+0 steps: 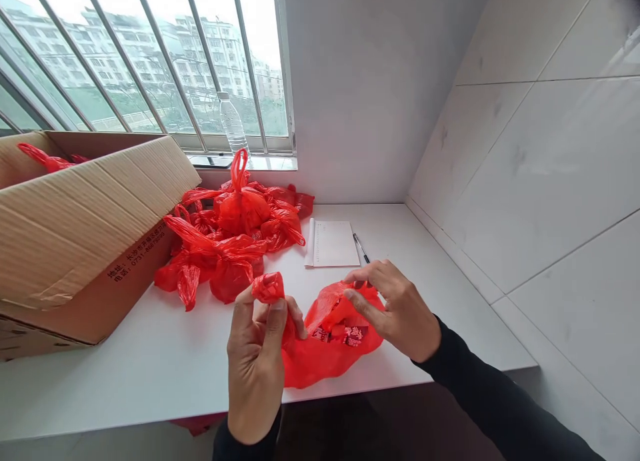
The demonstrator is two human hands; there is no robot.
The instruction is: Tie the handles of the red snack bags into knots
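A red plastic bag (333,364) rests at the table's front edge with its mouth partly open. Inside it lie several small dark-red packets (354,335) with white lettering. My left hand (263,354) is closed around the bag's gathered left handle, which is bunched between thumb and fingers and raised above the table. Over the right side of the bag, my right hand (395,308) has its thumb and index finger apart, the fingertips at the plastic near the rim. Its other fingers are partly hidden.
Several tied red bags (235,248) are piled at the back left. Beside them stands a cardboard box (100,214) with more red plastic inside. A notepad (335,243) and a pen (361,248) lie behind the bag. A clear bottle (233,124) stands on the windowsill.
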